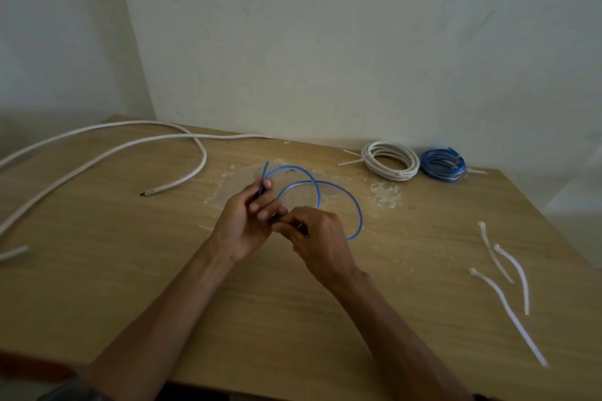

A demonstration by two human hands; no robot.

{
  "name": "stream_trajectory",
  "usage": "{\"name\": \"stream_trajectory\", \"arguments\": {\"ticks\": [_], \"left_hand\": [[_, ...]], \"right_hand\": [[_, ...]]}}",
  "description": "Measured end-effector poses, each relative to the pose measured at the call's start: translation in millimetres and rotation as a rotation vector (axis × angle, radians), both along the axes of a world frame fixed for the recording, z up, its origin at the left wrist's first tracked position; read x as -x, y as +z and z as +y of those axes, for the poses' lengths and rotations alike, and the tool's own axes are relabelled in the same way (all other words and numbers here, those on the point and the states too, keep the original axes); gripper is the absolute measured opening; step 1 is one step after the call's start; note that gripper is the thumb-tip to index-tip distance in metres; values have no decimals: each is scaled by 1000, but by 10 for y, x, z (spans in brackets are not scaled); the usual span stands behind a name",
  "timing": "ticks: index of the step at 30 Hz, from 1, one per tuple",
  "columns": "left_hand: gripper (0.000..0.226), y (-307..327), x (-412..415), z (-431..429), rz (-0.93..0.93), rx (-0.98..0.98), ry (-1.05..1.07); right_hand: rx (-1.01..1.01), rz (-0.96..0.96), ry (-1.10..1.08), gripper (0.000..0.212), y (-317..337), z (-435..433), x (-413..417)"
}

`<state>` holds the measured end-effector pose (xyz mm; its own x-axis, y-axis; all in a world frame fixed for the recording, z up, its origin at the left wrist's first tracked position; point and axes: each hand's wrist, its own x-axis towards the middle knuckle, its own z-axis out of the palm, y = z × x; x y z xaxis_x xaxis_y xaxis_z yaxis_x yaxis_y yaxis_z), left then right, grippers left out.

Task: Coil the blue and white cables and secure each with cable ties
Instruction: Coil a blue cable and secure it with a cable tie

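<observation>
2 hands (242, 231) (321, 241), seemingly gripping blue cable (358, 208)

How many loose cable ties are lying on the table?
3, all at the right: the farthest tie, the middle tie just right of it, and the longest tie in front. None seem hidden.

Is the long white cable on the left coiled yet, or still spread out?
Still spread out. The long white cable lies in loose open curves across the table, its end free, no tie around it.
</observation>
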<state>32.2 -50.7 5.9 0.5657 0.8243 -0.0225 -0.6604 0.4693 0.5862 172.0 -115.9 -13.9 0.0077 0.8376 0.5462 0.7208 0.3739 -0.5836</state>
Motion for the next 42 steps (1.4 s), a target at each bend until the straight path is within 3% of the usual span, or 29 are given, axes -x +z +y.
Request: {"name": "stream_trajectory", "arguments": {"ticks": [3,6,8,11,14,17,19,22,25,27,30,34,37,39,41,42], "left_hand": [[30,-3,26,8,-1,-12,-66],[40,-9,16,1,10,-30,-184],[45,-38,-1,-3,27,-65,-239],[48,-52,-7,-9,25,-93,-252],[39,-28,2,1,6,-59,-135],[32,-11,73,80,-90,-35,3],[37,-18,171,166,-183,6,52],[42,-46,296,251,-183,49,105],[41,-19,282,247,-104,26,122],[39,-4,224,213,-70,1,94],[42,-11,204,221,-87,35,109],[41,-26,279,284,-165,63,212],[35,-24,313,310,-164,14,229],[35,-16,312,307,-142,-41,178],[37,-30,278,293,-90,-56,137],[39,-33,266,288,-72,-50,126]], "right_hand": [[64,84,-127,38,48,8,-51],[-55,277,-311,37,65,16,-140],[-120,275,-350,41,61,26,-184],[-172,134,-260,33,77,48,-268],[-185,37,-219,31,78,48,-277],[-117,27,-236,37,90,24,-218],[-54,-53,-155,33,63,26,-266],[63,-232,-53,22,-16,26,-386],[-35,-429,-300,15,41,66,-428],[60,-466,-424,18,128,58,-428],[292,-360,-407,30,150,23,-562],[165,-214,-318,33,150,0,-696],[185,-114,-335,55,164,-3,-645],[181,38,-409,45,144,41,-642],[196,210,-474,15,98,103,-685],[217,273,-493,11,74,128,-699]]}}
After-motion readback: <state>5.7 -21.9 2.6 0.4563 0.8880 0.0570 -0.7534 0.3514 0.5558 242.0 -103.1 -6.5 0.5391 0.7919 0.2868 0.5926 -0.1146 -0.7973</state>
